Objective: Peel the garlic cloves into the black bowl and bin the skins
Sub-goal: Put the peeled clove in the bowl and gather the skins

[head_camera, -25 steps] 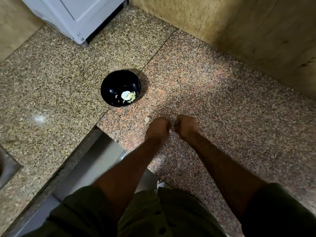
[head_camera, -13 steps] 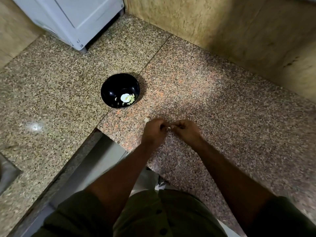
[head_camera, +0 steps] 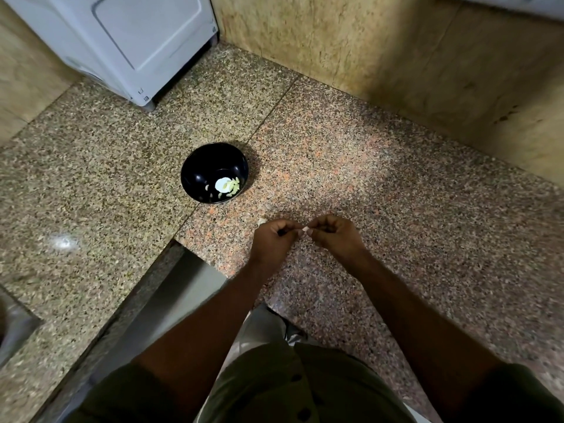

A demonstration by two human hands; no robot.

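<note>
We are pinching a garlic clove (head_camera: 304,230) between our left hand (head_camera: 273,239) and right hand (head_camera: 332,235), fingers curled round it, near the black bowl (head_camera: 195,175) holding peeled cloves (head_camera: 231,187).

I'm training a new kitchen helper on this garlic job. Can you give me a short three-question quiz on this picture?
1. True or false: the black bowl is empty.
2. What is pinched between the left hand and right hand? A) garlic clove B) spoon C) knife
3. On which side of the hands does the bowl stand?

Key: 1. False, peeled cloves lie in it. 2. A. 3. The person's left, farther away.
</note>
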